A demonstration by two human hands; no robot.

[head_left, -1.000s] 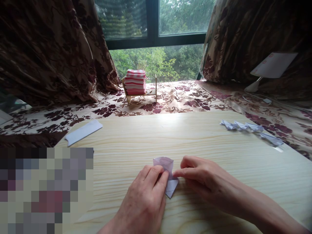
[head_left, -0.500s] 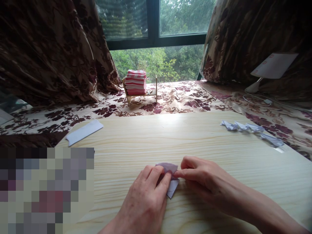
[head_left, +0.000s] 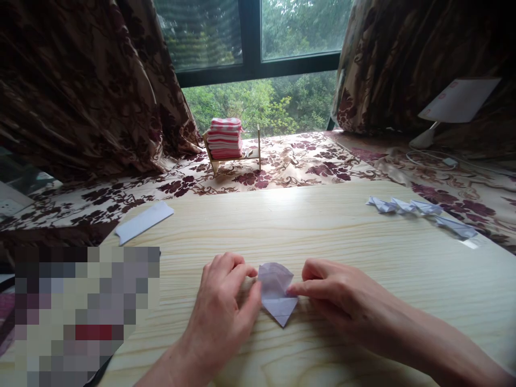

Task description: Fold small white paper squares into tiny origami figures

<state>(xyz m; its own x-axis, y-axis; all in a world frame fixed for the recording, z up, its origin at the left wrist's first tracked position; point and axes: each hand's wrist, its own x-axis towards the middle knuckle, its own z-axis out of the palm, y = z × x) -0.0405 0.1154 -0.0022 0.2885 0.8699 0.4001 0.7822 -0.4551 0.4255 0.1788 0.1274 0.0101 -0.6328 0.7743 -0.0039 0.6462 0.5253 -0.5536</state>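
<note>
Resting flat on the pale wooden worktop (head_left: 330, 236), a small folded piece of lilac paper (head_left: 277, 293) lies at the 6 o'clock side, close to the person, with its pointed tip aimed at 6 o'clock and its rounded top at 12. The left hand (head_left: 220, 312) sits at the paper's 9 o'clock, fingers loosely curled and gripping nothing; its thumb just touches the paper's left edge. The right hand (head_left: 334, 293) comes in from 3 o'clock with the index finger stretched out, its tip on the paper's right edge. The other fingers are tucked under, and I cannot tell whether the thumb pinches the edge from below or the finger only presses down.

Toward 10 o'clock, at the worktop's far left corner, lies a white paper strip (head_left: 144, 221). Toward 2 o'clock, well apart from the hands, a row of folded paper pieces (head_left: 419, 212) runs along the right edge. Beyond the worktop at 12 o'clock, a small wooden rack (head_left: 242, 156) holding a stack of pink striped cloths (head_left: 224, 137) stands on a flowered cover (head_left: 306, 161) before the window (head_left: 258, 48). Dark flowered curtains (head_left: 80, 86) hang on both sides, and a white lamp (head_left: 455, 102) stands at far 2 o'clock.
</note>
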